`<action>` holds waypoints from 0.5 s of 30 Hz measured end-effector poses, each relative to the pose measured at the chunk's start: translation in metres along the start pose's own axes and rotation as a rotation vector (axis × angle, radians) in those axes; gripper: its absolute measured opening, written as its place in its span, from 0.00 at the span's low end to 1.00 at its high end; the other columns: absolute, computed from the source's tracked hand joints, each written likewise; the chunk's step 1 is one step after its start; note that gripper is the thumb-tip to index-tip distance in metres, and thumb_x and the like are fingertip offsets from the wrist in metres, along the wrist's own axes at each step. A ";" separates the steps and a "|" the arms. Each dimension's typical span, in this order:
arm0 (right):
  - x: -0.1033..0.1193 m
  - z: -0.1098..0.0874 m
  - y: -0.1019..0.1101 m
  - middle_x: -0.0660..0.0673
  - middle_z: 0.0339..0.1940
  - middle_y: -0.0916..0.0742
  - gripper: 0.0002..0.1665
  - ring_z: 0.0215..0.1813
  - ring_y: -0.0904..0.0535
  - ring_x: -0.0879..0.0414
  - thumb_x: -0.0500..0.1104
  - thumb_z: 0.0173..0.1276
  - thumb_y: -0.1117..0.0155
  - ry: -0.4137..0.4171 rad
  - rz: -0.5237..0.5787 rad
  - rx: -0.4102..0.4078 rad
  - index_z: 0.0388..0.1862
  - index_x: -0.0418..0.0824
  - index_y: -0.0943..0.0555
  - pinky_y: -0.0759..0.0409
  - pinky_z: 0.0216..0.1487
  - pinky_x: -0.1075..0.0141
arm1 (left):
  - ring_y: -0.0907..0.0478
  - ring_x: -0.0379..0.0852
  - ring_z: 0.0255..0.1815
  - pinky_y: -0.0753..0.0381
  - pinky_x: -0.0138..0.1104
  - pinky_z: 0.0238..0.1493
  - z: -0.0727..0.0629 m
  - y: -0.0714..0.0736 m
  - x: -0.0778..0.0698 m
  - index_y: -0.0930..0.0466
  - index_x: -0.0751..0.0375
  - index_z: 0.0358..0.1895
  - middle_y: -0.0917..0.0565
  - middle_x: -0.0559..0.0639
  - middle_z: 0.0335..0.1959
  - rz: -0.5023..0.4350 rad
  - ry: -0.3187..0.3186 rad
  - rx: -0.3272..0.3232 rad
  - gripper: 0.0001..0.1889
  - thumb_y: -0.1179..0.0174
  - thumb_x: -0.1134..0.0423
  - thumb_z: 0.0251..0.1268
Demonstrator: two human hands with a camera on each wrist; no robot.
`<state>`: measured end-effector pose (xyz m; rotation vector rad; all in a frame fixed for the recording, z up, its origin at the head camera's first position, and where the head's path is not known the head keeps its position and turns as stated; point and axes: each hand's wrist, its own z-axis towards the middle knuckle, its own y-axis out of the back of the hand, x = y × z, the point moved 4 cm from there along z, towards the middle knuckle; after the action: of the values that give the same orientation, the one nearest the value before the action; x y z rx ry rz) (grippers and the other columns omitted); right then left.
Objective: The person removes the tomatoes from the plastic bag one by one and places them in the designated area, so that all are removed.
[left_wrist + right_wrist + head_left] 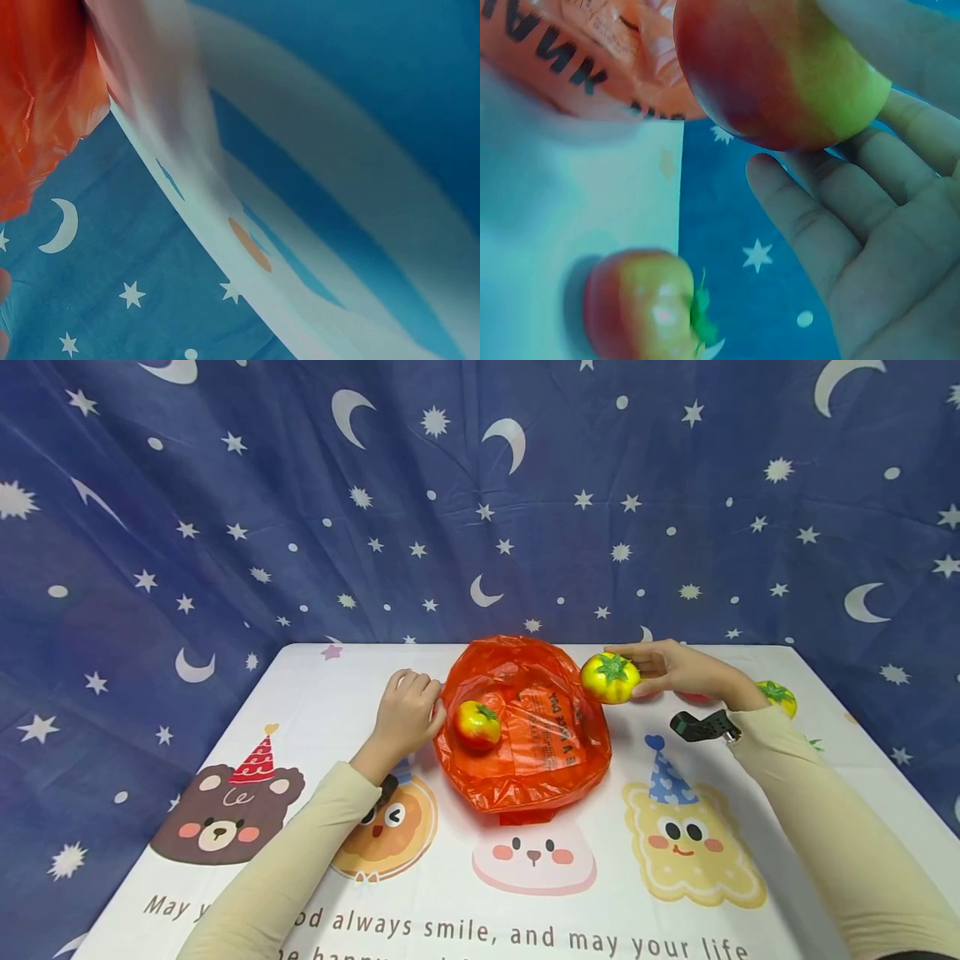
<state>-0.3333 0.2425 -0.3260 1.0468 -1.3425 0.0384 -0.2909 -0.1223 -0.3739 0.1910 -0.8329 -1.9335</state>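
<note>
A red plastic bag (525, 785) lies mouth up at the table's middle, its rim spread wide. Inside it, toward the left, sits a red-and-yellow toy tomato (477, 727) with a green calyx. At the bag's left rim my left hand (405, 714) grips the edge with curled fingers. My right hand (675, 670) holds a second toy tomato (609, 678) between thumb and fingers, over the bag's right edge. In the right wrist view this tomato (780, 75) shows its red-and-yellow underside. The left wrist view is blurred and shows the bag (45, 97) at its upper left.
Another toy tomato (778, 696) stands at the table's right, partly behind my right sleeve. Red pieces of further fruit (695, 698) show beneath my right hand. The printed white tablecloth (360, 935) covers the table, and a starry blue curtain (480, 527) hangs behind it.
</note>
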 end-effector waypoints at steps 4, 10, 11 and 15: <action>-0.007 -0.006 0.002 0.31 0.65 0.27 0.46 0.54 0.23 0.67 0.39 0.57 0.32 0.015 0.015 -0.003 0.72 0.36 0.42 0.23 0.54 0.74 | 0.24 0.54 0.32 0.25 0.47 0.51 0.000 0.000 0.000 0.25 0.63 0.26 0.23 0.55 0.23 -0.010 0.001 -0.003 0.04 0.45 0.65 0.50; -0.021 -0.013 0.003 0.37 0.65 0.27 0.44 0.53 0.24 0.74 0.37 0.57 0.33 0.059 0.019 -0.007 0.70 0.31 0.42 0.23 0.53 0.76 | 0.24 0.55 0.32 0.26 0.47 0.53 -0.001 0.000 0.001 0.26 0.63 0.27 0.23 0.55 0.23 -0.014 0.008 0.006 0.04 0.47 0.65 0.51; -0.023 -0.015 0.003 0.36 0.66 0.27 0.44 0.53 0.24 0.75 0.37 0.58 0.33 0.059 0.015 -0.011 0.70 0.30 0.41 0.24 0.53 0.76 | 0.24 0.55 0.32 0.26 0.47 0.53 -0.001 0.000 0.001 0.26 0.63 0.27 0.23 0.55 0.23 -0.015 0.008 0.005 0.04 0.46 0.65 0.51; -0.030 -0.020 0.002 0.28 0.67 0.31 0.43 0.53 0.25 0.77 0.37 0.58 0.34 0.064 0.006 -0.019 0.70 0.30 0.41 0.24 0.52 0.77 | 0.24 0.55 0.32 0.26 0.47 0.53 0.000 0.001 0.000 0.26 0.63 0.26 0.23 0.55 0.23 -0.017 0.006 -0.002 0.04 0.45 0.65 0.50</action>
<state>-0.3285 0.2721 -0.3459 1.0176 -1.2865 0.0631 -0.2905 -0.1228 -0.3737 0.2030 -0.8274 -1.9483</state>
